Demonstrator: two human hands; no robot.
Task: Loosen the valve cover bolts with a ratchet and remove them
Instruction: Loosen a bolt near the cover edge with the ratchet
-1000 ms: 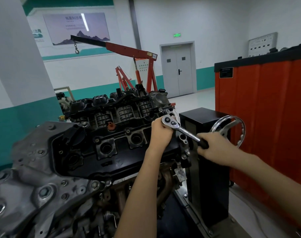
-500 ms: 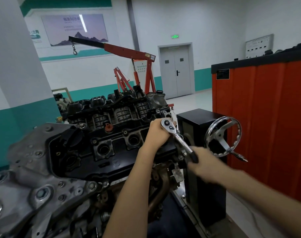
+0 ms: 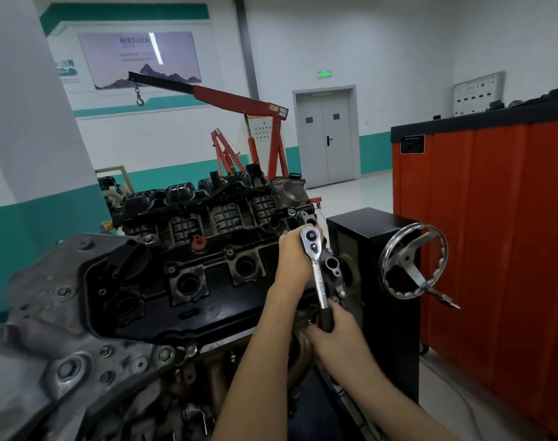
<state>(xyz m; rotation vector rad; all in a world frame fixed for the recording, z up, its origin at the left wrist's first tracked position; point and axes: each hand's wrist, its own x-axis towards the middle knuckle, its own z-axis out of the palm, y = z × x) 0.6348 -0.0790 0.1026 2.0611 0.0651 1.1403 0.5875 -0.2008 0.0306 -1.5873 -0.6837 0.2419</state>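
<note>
The fingers of the right hand (image 3: 338, 334) clamp the black handle of the chrome ratchet (image 3: 316, 268); the left hand (image 3: 292, 259) seems curled around its round head.

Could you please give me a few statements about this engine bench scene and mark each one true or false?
1. The right hand grips the black handle of the ratchet. True.
2. The left hand rests on the handwheel. False: it holds the ratchet at its head, by the edge of the valve cover, and nothing touches the handwheel.
3. The ratchet's handle runs from its head back toward the person. True.
4. The grey double door stands open. False: both leaves are shut.
5. A load hangs from the hook of the red hoist. False: the hook hangs bare.
</note>
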